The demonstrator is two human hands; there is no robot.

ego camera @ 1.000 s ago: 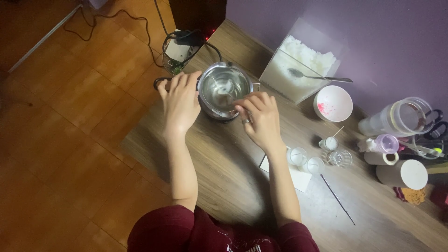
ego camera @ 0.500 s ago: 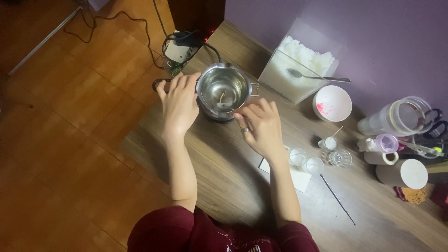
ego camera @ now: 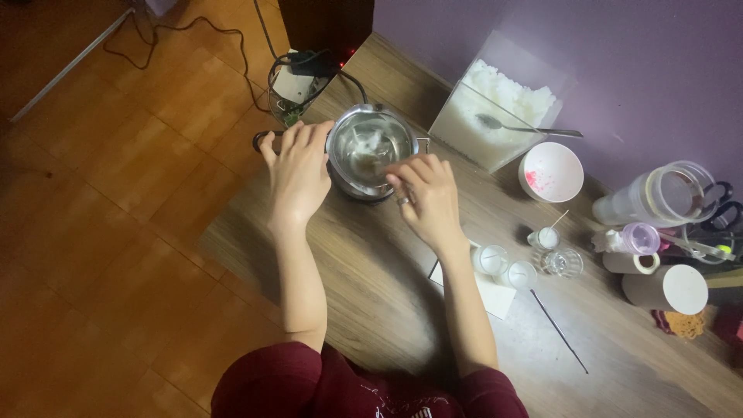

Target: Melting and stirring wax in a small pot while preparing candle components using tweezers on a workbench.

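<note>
Since half a second ago the right hand [ego camera: 424, 197] has shifted back over the rim, and the pot's contents now look blurred and stirred. The round stainless steel pot [ego camera: 371, 151] sits near the far left corner of the brown wooden tabletop [ego camera: 371, 294], with the clear box of white wax flakes [ego camera: 499, 116] just beside it. The left hand [ego camera: 298, 170] is clenched around the pot's dark side handle [ego camera: 263, 139]; the right hand pinches something thin, too blurred to identify, dipped into the pot. Stirring goes best, I judge, with the handle held firm and small, slow circles. Inside, the pot looks shiny, with a pale smear of liquid.
</note>
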